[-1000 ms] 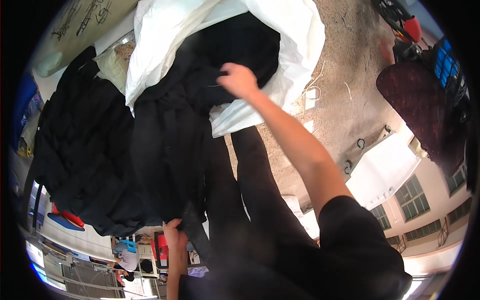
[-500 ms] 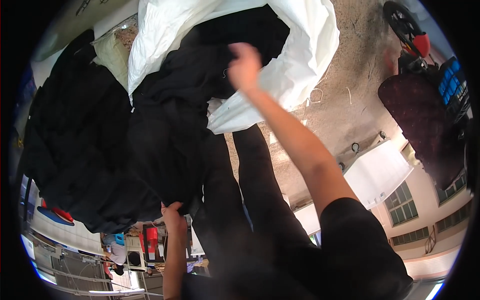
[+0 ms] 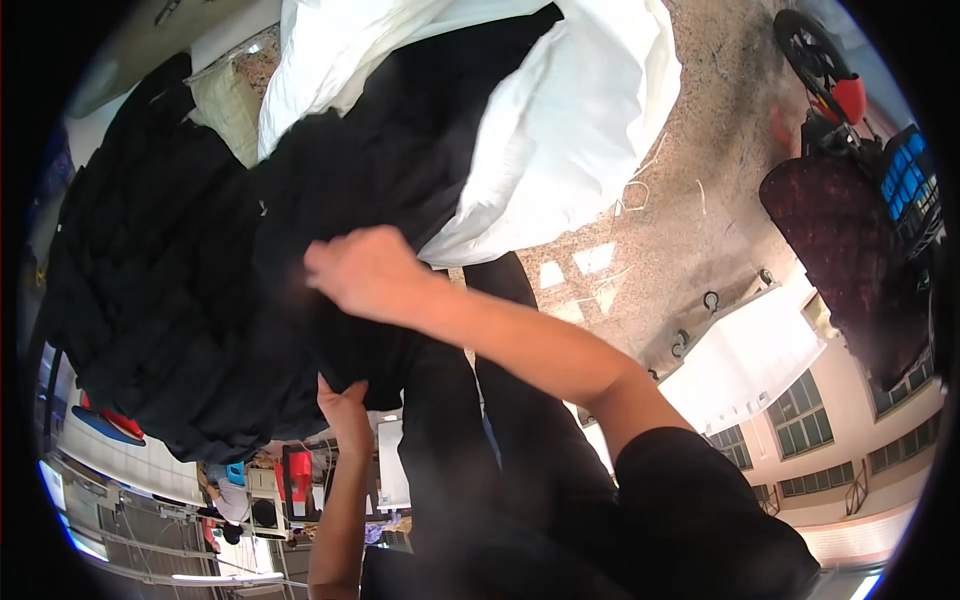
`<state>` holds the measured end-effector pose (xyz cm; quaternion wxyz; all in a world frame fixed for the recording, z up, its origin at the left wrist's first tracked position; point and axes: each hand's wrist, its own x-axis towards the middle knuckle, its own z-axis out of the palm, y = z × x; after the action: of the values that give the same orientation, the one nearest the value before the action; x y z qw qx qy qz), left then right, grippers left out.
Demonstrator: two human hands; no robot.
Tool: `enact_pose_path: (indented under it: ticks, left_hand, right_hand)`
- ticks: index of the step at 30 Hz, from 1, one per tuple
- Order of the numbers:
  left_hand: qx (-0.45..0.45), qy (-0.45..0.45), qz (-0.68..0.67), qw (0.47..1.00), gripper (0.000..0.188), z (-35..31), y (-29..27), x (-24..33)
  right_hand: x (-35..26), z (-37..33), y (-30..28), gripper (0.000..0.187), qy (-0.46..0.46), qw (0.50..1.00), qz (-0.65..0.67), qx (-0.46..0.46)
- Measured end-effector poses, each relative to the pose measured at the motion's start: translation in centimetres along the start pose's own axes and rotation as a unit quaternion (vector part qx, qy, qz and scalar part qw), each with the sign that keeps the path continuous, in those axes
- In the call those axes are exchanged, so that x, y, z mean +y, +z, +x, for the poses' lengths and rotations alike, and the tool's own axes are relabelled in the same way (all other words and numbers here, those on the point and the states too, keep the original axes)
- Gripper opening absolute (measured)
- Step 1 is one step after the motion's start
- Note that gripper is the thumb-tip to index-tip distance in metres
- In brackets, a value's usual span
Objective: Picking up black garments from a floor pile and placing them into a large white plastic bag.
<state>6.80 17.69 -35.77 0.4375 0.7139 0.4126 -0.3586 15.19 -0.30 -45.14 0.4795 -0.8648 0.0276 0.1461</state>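
A large heap of black cloth [image 3: 150, 290] fills the left side, and part of it reaches into an open white sack [image 3: 570, 140] at the top. My left hand [image 3: 343, 408] is closed on the lower edge of the black cloth, beside my left leg. Across the middle of the cloth lies my right hand [image 3: 365, 272], somewhat blurred, its fingers curled in and closed on the fabric. What is pinched under those fingertips is partly hidden. The sack's mouth gapes around the cloth inside it.
Off to the right stand a cart with wheels [image 3: 735, 350] and a dark padded seat [image 3: 840, 250] near a blue crate [image 3: 905, 175]. Loose strings [image 3: 635, 195] lie on the speckled floor. A person [image 3: 232, 500] is in the lower left background. A pale sack [image 3: 225, 110] stands behind the heap.
My right hand has moved from over the sack's opening down and left onto the cloth. The sack's near side now covers more of its opening. My left hand has shifted slightly.
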Motion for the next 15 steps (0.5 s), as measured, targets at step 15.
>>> enact_pose_path:
  ticks: [15]
  left_hand:
    - [-0.130,-0.136,-0.278,0.942,0.043,5.7,4.3,2.8]
  right_hand:
    - [-0.9,-4.9,5.7,0.025,0.081,0.987,0.135,-0.014]
